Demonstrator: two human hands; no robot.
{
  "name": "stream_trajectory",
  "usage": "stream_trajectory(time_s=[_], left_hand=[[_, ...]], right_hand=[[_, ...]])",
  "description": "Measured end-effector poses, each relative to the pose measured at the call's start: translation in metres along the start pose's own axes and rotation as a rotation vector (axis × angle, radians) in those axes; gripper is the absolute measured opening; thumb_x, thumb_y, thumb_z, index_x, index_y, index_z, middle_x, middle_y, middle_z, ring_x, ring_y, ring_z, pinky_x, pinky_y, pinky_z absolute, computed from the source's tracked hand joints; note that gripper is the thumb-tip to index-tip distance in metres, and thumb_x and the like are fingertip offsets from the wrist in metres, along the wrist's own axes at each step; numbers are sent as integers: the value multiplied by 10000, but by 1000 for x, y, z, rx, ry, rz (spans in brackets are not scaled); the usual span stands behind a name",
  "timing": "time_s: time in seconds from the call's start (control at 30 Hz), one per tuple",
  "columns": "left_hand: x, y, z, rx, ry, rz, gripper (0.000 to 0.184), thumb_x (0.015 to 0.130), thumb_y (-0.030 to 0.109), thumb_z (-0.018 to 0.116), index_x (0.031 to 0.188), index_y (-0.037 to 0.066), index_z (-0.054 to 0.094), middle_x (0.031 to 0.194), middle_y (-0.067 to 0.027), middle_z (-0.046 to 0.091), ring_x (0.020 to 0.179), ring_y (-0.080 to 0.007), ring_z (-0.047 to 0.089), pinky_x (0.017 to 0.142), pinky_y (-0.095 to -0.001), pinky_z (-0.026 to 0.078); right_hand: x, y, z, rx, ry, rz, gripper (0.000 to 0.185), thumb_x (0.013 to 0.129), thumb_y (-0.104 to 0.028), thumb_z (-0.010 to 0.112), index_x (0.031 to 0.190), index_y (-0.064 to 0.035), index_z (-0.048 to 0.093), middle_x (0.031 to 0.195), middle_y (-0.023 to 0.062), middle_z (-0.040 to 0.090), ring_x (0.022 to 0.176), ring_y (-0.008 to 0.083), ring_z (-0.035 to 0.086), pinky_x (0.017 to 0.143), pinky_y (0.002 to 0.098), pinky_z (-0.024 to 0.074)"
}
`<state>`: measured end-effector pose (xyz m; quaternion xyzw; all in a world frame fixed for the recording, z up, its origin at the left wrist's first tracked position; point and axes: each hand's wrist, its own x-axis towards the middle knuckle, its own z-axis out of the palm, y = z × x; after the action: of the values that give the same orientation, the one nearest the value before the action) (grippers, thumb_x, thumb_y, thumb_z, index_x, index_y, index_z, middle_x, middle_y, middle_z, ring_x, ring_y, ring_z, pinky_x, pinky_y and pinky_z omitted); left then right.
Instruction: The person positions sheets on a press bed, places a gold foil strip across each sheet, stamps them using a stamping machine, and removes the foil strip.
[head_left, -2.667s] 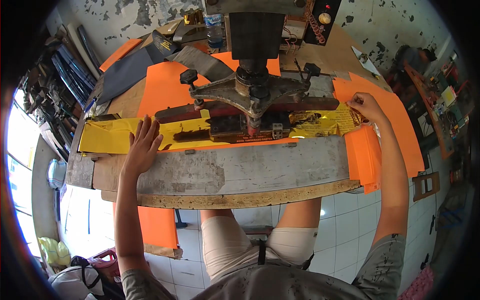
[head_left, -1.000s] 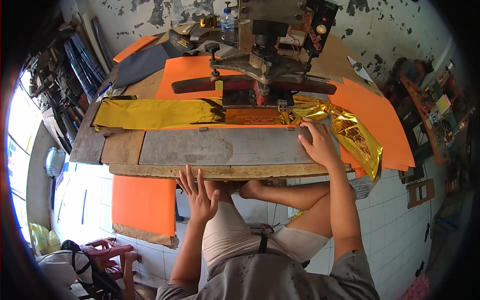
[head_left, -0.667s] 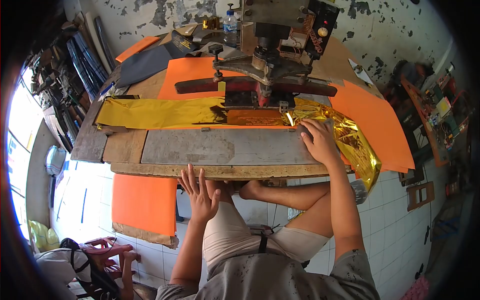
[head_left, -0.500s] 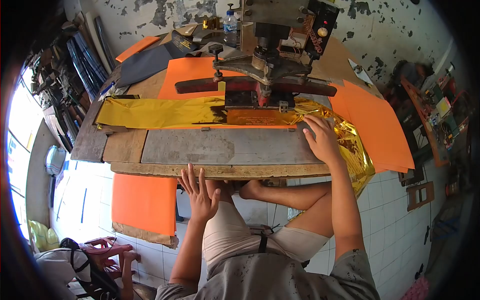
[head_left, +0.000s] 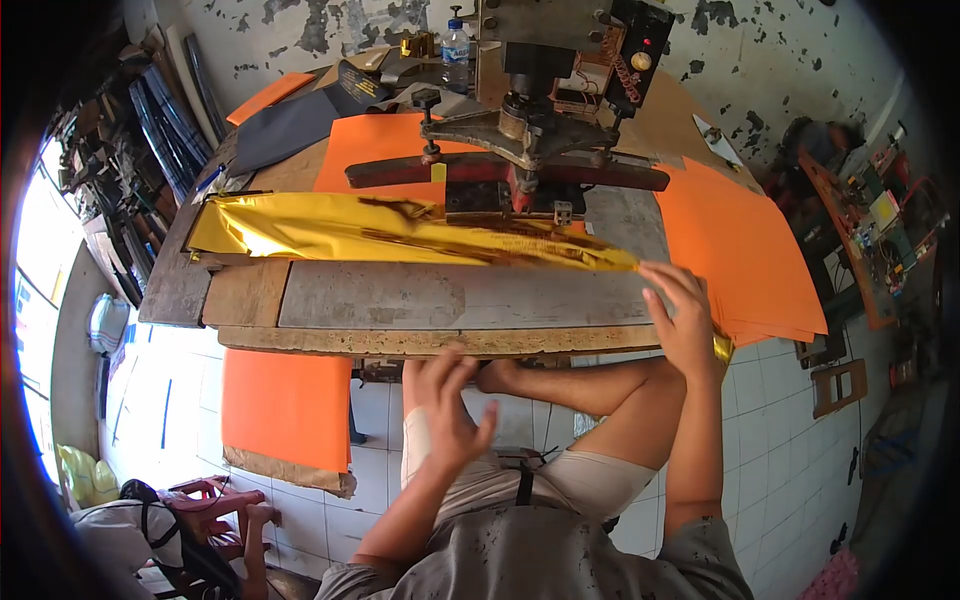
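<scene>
A long strip of shiny gold foil [head_left: 330,228] stretches across the grey metal plate [head_left: 380,297], under the head of the press [head_left: 525,140]. My right hand [head_left: 688,318] pinches the foil's gathered right end at the plate's right side, drawing it into a narrow, creased band. Bare patches and faint printed lettering mark the foil's middle. Over my lap, just off the board's front edge, my left hand [head_left: 450,415] hovers with its fingers apart and nothing in it; its fingertips are slightly blurred. An orange sheet beneath the foil is mostly covered.
Orange sheets lie stacked on the right [head_left: 735,255], behind the press and below the board's left front. Dark grey sheets [head_left: 285,135] and a water bottle [head_left: 455,55] sit at the back. Another person [head_left: 140,535] is at the lower left.
My right hand has moved right and toward me, pulling the foil taut and slanted. My left hand has left the board's edge, moving right and toward my body.
</scene>
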<state>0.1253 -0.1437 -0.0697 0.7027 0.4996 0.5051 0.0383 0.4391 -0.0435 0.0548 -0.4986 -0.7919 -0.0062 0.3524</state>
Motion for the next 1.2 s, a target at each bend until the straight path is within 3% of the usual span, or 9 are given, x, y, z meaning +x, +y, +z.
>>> stream_trajectory(time_s=[0.1, 0.23, 0.37, 0.53, 0.73, 0.77, 0.87, 1.0, 1.2], left_hand=[[2, 38, 25, -578, -273, -172, 673, 892, 99, 713, 1483, -11, 410, 1500, -231, 467, 1408, -377, 453, 1172, -480, 357], [-6, 72, 64, -1363, -365, -511, 723, 1046, 256, 605, 1582, 4, 189, 1582, -182, 408, 1470, -331, 402, 1217, -481, 288], [-19, 65, 69, -1480, -601, -549, 648, 1067, 199, 584, 1567, 1, 222, 1585, -167, 371, 1475, -275, 374, 1213, -443, 311], [-26, 63, 69, -1591, -610, -693, 527, 1077, 223, 575, 1498, -24, 378, 1493, -151, 499, 1386, -247, 478, 1179, -415, 358], [-42, 61, 75, -1594, -591, -757, 463, 1082, 264, 577, 1426, -36, 503, 1405, -118, 595, 1306, -200, 536, 1141, -366, 383], [-42, 60, 73, -1562, -617, -746, 460, 1083, 269, 576, 1422, -35, 513, 1406, -113, 596, 1300, -191, 536, 1135, -360, 384], [-44, 54, 73, -1480, -725, -699, 509, 1099, 235, 498, 1485, -81, 398, 1493, -197, 521, 1408, -293, 486, 1221, -436, 331], [-41, 57, 70, -1459, -674, -714, 499, 1099, 229, 498, 1484, -74, 402, 1487, -186, 524, 1406, -278, 486, 1211, -421, 338], [-39, 57, 66, -1389, -672, -685, 483, 1099, 223, 500, 1477, -66, 415, 1471, -163, 537, 1382, -246, 498, 1185, -389, 352]], right_hand=[[-37, -33, -20, -4, -54, -10, 256, 915, -74, 696, 1166, -37, 732, 1206, 82, 712, 1070, 290, 657, 941, 402, 469], [-89, -63, -26, 28, -172, -93, 295, 865, -69, 738, 1159, -51, 747, 1201, 60, 715, 1032, 253, 672, 904, 409, 485], [-119, -77, -18, 78, -240, -85, 338, 836, -86, 774, 1174, -80, 753, 1245, 27, 701, 1024, 216, 675, 882, 409, 489], [-136, -73, -13, 148, -280, -83, 332, 819, -134, 811, 1145, -103, 761, 1258, 20, 680, 1081, 228, 654, 884, 417, 486], [-140, -53, 3, 258, -32, 130, 646, 779, -238, 872, 1347, -78, 610, 1325, 136, 595, 1273, 344, 550, 1004, 473, 475], [-142, -44, 2, 225, -111, 122, 786, 750, -220, 891, 1423, -57, 518, 1369, 181, 565, 1305, 370, 528, 1057, 484, 458], [-146, -34, 4, 295, -174, 213, 760, 746, -146, 883, 1409, -43, 528, 1395, 179, 561, 1310, 372, 526, 1050, 478, 463], [-152, -23, 4, 325, -221, 278, 707, 753, -8, 815, 1399, 8, 528, 1331, 192, 610, 1229, 345, 610, 1048, 429, 484], [-154, -18, -11, 331, -297, 328, 673, 755, 34, 764, 1389, 42, 541, 1319, 213, 637, 1212, 344, 651, 1036, 414, 504]])
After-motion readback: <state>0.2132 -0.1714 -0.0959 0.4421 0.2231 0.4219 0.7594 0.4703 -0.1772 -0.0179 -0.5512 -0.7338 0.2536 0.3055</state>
